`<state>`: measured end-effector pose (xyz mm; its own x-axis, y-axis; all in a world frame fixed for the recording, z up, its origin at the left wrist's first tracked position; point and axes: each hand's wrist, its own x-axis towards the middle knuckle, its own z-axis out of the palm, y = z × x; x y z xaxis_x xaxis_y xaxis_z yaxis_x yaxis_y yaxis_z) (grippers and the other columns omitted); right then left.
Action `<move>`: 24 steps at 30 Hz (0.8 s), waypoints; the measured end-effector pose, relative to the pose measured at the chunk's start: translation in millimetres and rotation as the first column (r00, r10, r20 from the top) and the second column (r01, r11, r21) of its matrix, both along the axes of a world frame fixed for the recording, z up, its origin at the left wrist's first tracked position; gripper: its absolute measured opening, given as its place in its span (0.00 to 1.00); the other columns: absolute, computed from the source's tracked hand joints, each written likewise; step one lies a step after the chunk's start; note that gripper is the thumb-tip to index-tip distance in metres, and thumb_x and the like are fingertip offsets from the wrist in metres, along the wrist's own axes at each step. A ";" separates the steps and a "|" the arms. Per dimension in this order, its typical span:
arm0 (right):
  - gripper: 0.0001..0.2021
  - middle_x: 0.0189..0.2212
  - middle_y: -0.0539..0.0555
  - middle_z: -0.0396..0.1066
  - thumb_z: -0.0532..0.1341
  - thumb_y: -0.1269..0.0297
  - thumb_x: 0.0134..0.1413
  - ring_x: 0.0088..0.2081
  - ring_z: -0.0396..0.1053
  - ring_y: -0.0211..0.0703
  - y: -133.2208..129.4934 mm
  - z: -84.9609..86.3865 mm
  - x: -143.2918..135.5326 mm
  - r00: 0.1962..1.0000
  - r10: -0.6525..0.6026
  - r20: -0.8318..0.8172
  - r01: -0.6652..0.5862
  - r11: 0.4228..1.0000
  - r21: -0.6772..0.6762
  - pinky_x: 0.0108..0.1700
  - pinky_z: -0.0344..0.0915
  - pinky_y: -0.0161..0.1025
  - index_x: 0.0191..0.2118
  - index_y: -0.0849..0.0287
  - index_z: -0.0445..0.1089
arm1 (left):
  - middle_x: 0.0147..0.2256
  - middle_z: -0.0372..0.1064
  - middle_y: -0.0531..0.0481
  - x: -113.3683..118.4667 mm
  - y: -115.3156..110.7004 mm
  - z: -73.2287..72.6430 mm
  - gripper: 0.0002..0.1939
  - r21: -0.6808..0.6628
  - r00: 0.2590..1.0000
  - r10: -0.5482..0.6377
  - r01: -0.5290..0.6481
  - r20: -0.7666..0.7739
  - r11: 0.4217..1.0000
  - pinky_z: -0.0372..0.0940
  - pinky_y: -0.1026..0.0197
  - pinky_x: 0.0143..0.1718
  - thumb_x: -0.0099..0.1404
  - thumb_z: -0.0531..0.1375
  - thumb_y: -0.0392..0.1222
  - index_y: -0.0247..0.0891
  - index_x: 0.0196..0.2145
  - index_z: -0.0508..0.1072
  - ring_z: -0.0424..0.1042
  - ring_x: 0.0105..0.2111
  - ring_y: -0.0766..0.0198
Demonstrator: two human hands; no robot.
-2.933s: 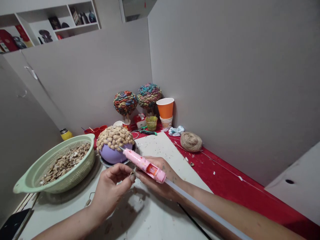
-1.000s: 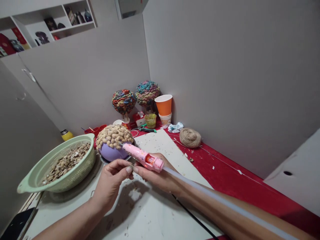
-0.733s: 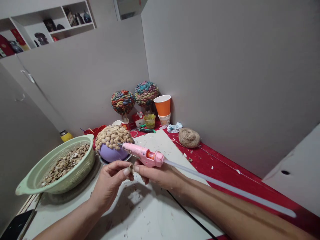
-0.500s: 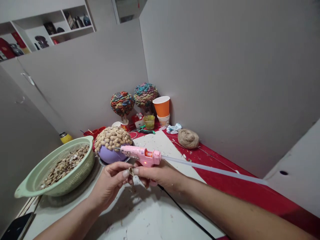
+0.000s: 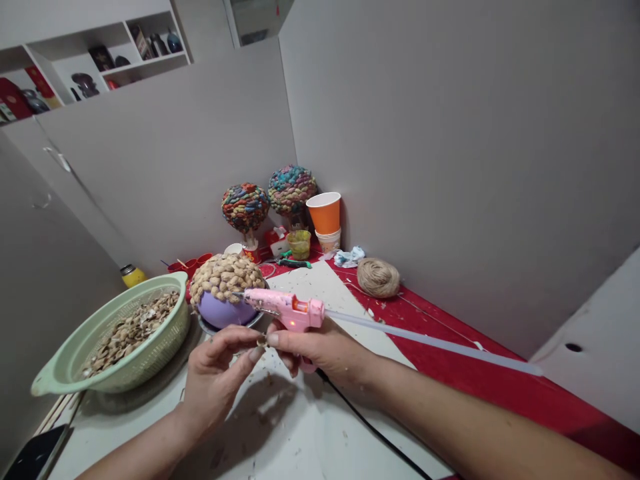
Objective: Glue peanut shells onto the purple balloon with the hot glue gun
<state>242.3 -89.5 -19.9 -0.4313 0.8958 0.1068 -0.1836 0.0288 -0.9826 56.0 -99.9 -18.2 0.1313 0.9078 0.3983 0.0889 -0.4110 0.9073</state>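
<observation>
My right hand point(image 5: 320, 350) is wrapped round a pink hot glue gun point(image 5: 287, 310), whose small light glows orange. A long clear glue stick point(image 5: 430, 341) sticks out of its back. My left hand point(image 5: 220, 367) pinches a small peanut shell point(image 5: 262, 341) between thumb and fingertips. The right thumb tip touches that shell too; part of it is hidden by the fingers. Just beyond the hands sits a purple balloon-like ball point(image 5: 223, 311), its upper part covered with peanut shells point(image 5: 227, 275). The gun's nozzle appears in front of this ball; I cannot tell whether they touch.
At left stands a green colander point(image 5: 173, 340) full of shells point(image 5: 133, 333), near a phone point(image 5: 35, 457). Behind are two colourful shell balls point(image 5: 245, 208), pliers point(image 5: 295, 264), an orange cup point(image 5: 324, 215) and twine point(image 5: 379, 277). The gun's black cord point(image 5: 370, 423) trails toward me.
The fingers of my left hand have shifted and spread a little around the shell, and the hand sits slightly lower. The glue gun stays nearly in place.
</observation>
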 end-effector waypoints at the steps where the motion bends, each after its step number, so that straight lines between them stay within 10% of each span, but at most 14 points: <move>1: 0.13 0.18 0.46 0.62 0.61 0.54 0.48 0.20 0.59 0.33 -0.7 0.8 0.1 1.000 -0.010 0.001 0.010 1.000 0.010 0.22 0.50 0.31 0.28 0.59 0.64 | 0.32 0.76 0.47 -0.1 -0.8 -0.1 0.06 0.027 1.000 0.013 -0.013 -0.018 1.000 0.68 0.63 0.39 0.52 0.70 0.39 0.40 0.30 0.81 0.73 0.35 0.60; 7: 0.07 0.18 0.46 0.62 0.61 0.61 0.47 0.22 0.60 0.35 -0.8 4.2 3.9 0.997 -0.034 0.076 0.025 0.993 0.111 0.25 0.56 0.32 0.26 0.60 0.67 | 0.28 0.74 0.49 -1.8 4.4 3.5 0.08 -0.218 0.985 -0.116 0.142 0.129 0.966 0.67 0.64 0.34 0.56 0.68 0.43 0.37 0.33 0.78 0.71 0.28 0.65; 13: 0.06 0.19 0.46 0.62 0.61 0.66 0.51 0.22 0.58 0.34 1.4 -1.8 4.8 0.984 -0.087 0.154 0.048 0.970 0.237 0.24 0.54 0.31 0.26 0.61 0.68 | 0.25 0.70 0.52 -0.6 11.1 9.8 0.09 -0.524 0.921 -0.230 0.371 0.316 0.767 0.67 0.66 0.30 0.55 0.69 0.39 0.34 0.29 0.73 0.70 0.25 0.69; 24: 0.06 0.19 0.45 0.60 0.61 0.68 0.51 0.22 0.54 0.33 0.1 0.6 4.3 0.990 -0.089 0.110 0.054 0.956 0.288 0.23 0.52 0.31 0.25 0.60 0.66 | 0.23 0.69 0.53 -0.4 13.8 10.5 0.09 -0.639 0.871 -0.224 0.477 0.438 0.604 0.71 0.67 0.29 0.52 0.71 0.36 0.34 0.27 0.73 0.70 0.23 0.71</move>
<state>246.5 -89.4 -19.3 -0.3922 0.8654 0.3120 -0.0519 0.3178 -0.9467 55.6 -86.1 -7.7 0.4989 0.8235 -0.2702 -0.2287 0.4258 0.8754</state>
